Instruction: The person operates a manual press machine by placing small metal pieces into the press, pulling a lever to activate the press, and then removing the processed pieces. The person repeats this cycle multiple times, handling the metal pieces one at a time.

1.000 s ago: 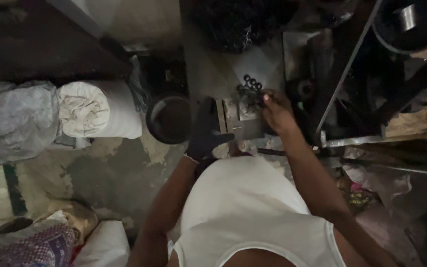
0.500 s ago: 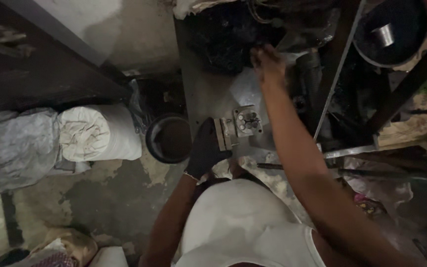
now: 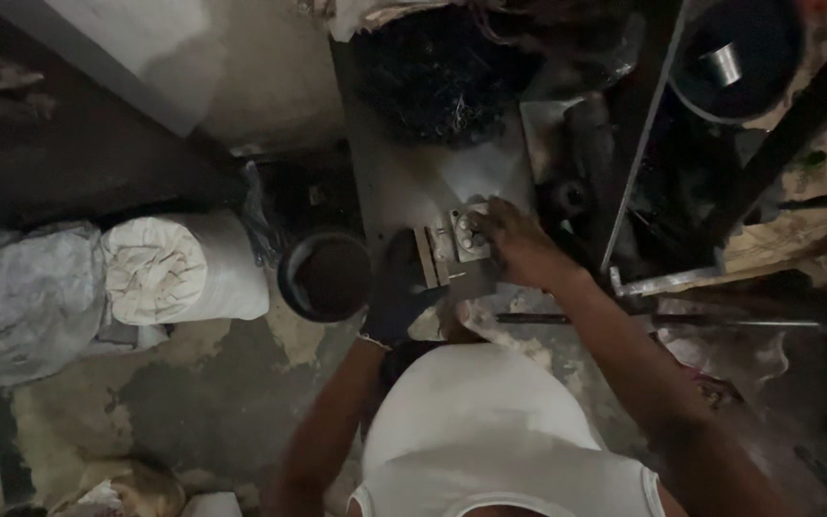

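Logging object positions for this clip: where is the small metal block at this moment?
In the head view, the small metal block sits centre frame on the dark workbench, under the bare right hand, just right of the gloved left hand.

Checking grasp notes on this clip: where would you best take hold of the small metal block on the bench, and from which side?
Probably by the metal block's two side faces, from above. It lies flat on the bench, holed face up. The right hand covers its right edge and the gloved left hand rests at its near left; the far side looks free.
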